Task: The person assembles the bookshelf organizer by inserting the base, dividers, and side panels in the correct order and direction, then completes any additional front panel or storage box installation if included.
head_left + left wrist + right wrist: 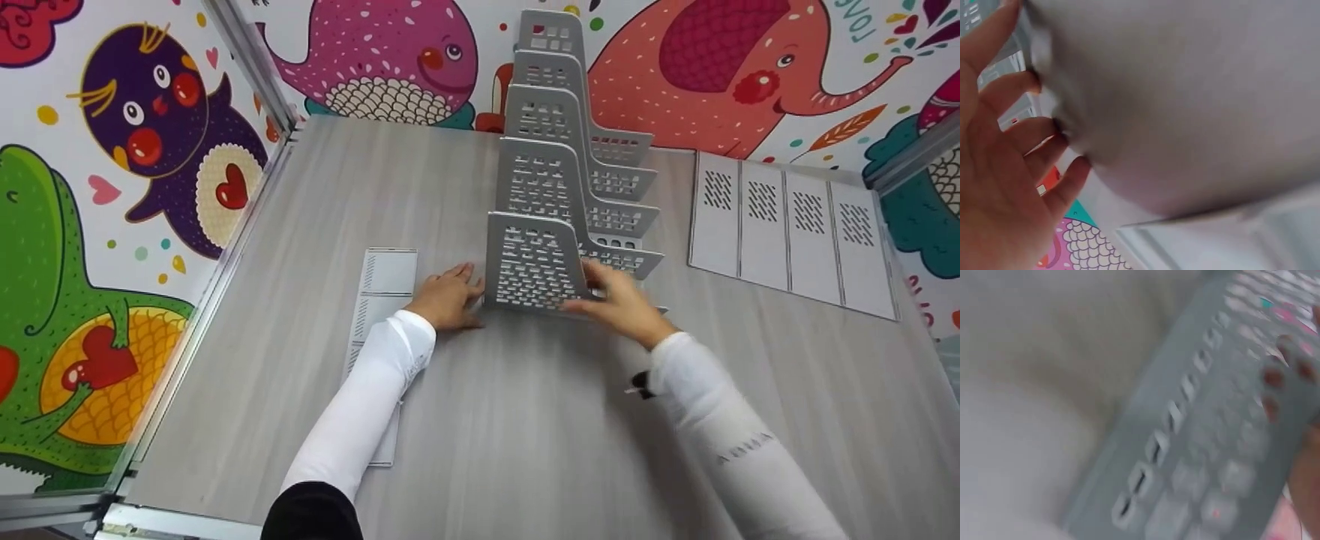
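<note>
A grey file organizer (536, 262) with perforated panels and several stepped compartments stands upright on the table in the head view. My left hand (445, 298) is beside its front left corner, fingers spread and relaxed, fingertips down at the tabletop; in the left wrist view the left hand (1005, 163) holds nothing. At the front right, my right hand (622, 304) holds the edge of the front panel, thumb before it and fingers behind. The right wrist view is blurred, with fingertips against the perforated grey organizer (1185, 455).
Left of the organizer, a narrow grey slotted panel (390, 271) lies flat, partly under my left forearm. A wider sectioned panel (787, 255) with slots lies at the back right. Printed cartoon walls (405, 45) and a metal frame (247, 60) border the table (525, 420).
</note>
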### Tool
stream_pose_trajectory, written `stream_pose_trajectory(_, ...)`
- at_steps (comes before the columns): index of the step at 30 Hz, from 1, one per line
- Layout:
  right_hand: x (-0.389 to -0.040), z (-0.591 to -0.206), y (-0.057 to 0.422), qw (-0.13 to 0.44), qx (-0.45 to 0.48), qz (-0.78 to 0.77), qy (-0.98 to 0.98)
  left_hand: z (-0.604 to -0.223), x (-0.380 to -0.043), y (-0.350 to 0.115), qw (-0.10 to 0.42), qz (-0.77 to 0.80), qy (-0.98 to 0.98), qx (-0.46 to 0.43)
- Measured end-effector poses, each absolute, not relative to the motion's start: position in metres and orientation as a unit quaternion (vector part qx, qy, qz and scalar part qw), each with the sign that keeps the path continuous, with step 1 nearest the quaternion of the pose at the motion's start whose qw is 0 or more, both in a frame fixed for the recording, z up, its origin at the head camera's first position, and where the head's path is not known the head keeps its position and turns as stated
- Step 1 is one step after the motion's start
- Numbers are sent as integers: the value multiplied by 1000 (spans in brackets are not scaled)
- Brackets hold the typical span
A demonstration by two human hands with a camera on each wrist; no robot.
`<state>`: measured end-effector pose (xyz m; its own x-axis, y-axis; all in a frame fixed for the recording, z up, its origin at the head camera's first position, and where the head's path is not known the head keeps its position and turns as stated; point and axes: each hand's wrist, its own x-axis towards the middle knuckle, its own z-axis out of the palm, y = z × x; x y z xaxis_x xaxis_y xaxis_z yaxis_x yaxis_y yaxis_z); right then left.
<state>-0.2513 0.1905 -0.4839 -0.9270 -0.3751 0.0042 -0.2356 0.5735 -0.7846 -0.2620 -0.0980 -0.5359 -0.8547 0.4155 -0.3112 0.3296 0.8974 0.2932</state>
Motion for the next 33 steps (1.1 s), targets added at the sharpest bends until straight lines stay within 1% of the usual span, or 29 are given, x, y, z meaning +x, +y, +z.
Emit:
stream_pose_trajectory(1, -250, -476, 202, 78, -170, -460, 868, -536, -262, -97, 181, 119, 957, 194)
stream_pose_trajectory(2, -253, -470, 216, 63, -161, -480, 860, -536, -263, -96, 176, 122, 957, 195)
stream_pose_trajectory(3, -257, -466, 231, 34, -149, -482, 863, -536, -263, -96, 168, 127, 957, 198)
stream_pose_trajectory(4, -265, -463, 247, 4, -136, -472, 871, -536, -264, -97, 157, 136, 958, 200)
stream_pose_trajectory(6, -285, -461, 277, -22, -93, -420, 903, -535, -267, -99, 136, 156, 956, 209)
stream_pose_trajectory(7, -295, -463, 290, -15, -72, -383, 921, -534, -267, -100, 128, 166, 954, 213)
stream_pose_trajectory(8, -307, -470, 302, 6, -47, -336, 941, -534, -268, -102, 122, 175, 953, 217)
stream_pose_trajectory(10, -324, -480, 320, 87, -5, -255, 963, -534, -268, -104, 116, 190, 950, 220)
stream_pose_trajectory(12, -334, -491, 329, 172, 29, -197, 965, -534, -267, -103, 124, 194, 948, 219)
stream_pose_trajectory(14, -339, -502, 334, 231, 62, -162, 957, -535, -266, -100, 134, 194, 948, 216)
stream_pose_trajectory(15, -341, -506, 336, 246, 79, -151, 954, -536, -266, -97, 137, 193, 947, 218)
stream_pose_trajectory(19, -341, -516, 340, 250, 118, -108, 955, -537, -266, -84, 152, 195, 942, 228)
stream_pose_trajectory(23, -341, -518, 341, 215, 146, -90, 962, -535, -267, -80, 159, 189, 941, 230)
stream_pose_trajectory(25, -341, -515, 342, 211, 179, -99, 956, -534, -268, -80, 157, 185, 943, 226)
stream_pose_trajectory(26, -340, -514, 343, 216, 203, -106, 949, -534, -269, -80, 157, 183, 944, 224)
stream_pose_trajectory(29, -338, -511, 346, 257, 245, -101, 929, -534, -269, -84, 161, 180, 944, 227)
stream_pose_trajectory(31, -337, -508, 346, 283, 239, -87, 925, -534, -270, -87, 159, 183, 942, 233)
stream_pose_trajectory(33, -336, -504, 343, 293, 208, -90, 929, -536, -270, -92, 151, 184, 939, 246)
